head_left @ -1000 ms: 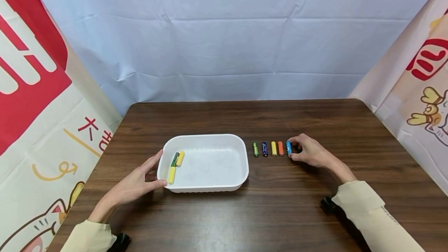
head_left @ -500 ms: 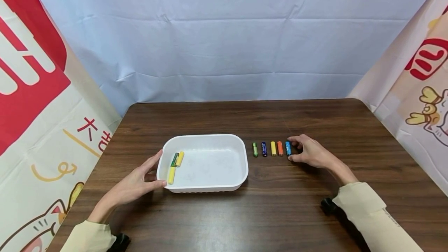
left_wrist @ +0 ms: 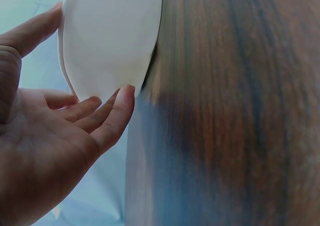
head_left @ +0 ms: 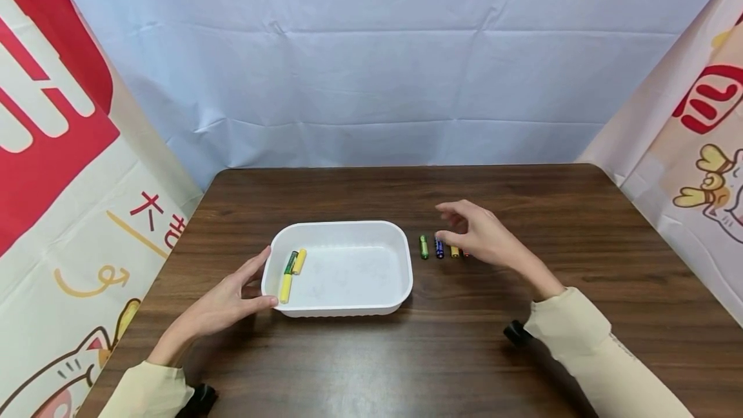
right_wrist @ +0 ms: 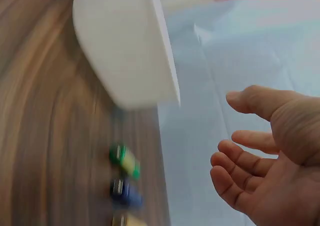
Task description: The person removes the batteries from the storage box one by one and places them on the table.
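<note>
A white plastic tray stands on the table, and my left hand holds its left end, thumb at the near corner and fingers against the wall. Inside lie two yellow batteries and a green battery. My right hand hovers over the row of batteries right of the tray, fingers spread and nothing between them in the right wrist view. A green battery and a dark blue battery show; a yellow battery and an orange battery are partly covered. The light blue battery is hidden.
The brown wooden table ends at a pale hanging cloth along its back edge. Printed cloths hang on the left and right sides. Black straps show under both cream sleeves.
My right hand has let go of the light blue battery at the row's right end and moved left and up over the other batteries. The left hand and tray stay in place.
</note>
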Action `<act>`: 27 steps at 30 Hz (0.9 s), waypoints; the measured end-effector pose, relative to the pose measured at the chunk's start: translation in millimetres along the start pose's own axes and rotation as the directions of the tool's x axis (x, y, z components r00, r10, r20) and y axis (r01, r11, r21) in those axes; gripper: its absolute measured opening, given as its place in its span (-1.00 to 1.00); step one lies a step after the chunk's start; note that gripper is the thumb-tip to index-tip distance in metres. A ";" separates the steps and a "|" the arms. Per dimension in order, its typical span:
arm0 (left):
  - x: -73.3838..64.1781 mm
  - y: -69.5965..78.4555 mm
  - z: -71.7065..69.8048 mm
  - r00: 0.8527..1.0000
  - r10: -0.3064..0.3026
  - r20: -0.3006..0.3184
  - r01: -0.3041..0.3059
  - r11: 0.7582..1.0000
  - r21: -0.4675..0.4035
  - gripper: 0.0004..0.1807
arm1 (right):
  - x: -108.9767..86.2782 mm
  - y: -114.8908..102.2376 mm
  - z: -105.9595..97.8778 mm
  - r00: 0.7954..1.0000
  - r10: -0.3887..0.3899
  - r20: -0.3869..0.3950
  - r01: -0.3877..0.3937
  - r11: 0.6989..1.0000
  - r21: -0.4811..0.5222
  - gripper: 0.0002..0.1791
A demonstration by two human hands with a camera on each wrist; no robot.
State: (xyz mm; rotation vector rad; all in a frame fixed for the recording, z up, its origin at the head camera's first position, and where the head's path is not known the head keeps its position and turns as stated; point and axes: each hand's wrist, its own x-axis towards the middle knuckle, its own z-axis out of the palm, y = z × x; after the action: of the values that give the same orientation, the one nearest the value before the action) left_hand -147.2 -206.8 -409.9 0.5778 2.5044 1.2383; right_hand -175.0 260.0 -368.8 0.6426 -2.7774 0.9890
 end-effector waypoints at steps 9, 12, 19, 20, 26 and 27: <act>1.1 1.0 -3.0 1.000 0.021 0.011 -0.021 1.000 -0.011 0.00 | 42.8 -69.9 51.3 0.995 -0.077 0.061 0.071 0.993 0.096 -0.54; 0.7 1.1 -3.6 1.000 0.024 0.010 -0.024 1.000 -0.020 0.00 | 56.2 -84.5 73.4 0.990 -0.064 0.124 0.051 0.993 0.109 -0.54; 0.2 0.7 -3.0 0.999 0.040 0.020 -0.039 0.998 -0.040 0.00 | 86.7 -107.2 119.0 0.974 -0.050 0.222 0.034 0.997 0.075 -0.57; 0.1 0.6 -2.9 0.999 0.039 0.020 -0.038 0.998 -0.045 0.00 | 90.4 -110.9 123.9 0.971 -0.041 0.234 0.025 0.997 0.069 -0.56; -0.5 -0.5 -2.1 0.998 0.051 0.024 -0.050 0.997 -0.063 -0.02 | 103.6 -128.3 148.0 0.958 0.029 0.285 -0.043 0.998 0.043 -0.56; -0.7 -0.7 -2.1 0.998 0.053 0.025 -0.052 0.997 -0.065 -0.02 | 104.5 -130.3 151.4 0.958 0.041 0.283 -0.053 0.998 0.037 -0.55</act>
State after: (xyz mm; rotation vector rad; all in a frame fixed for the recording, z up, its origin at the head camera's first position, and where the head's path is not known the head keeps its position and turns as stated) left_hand -147.7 -209.0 -409.1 0.6441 2.4328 1.3157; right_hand -209.2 37.8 -385.3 0.7842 -3.0366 1.0456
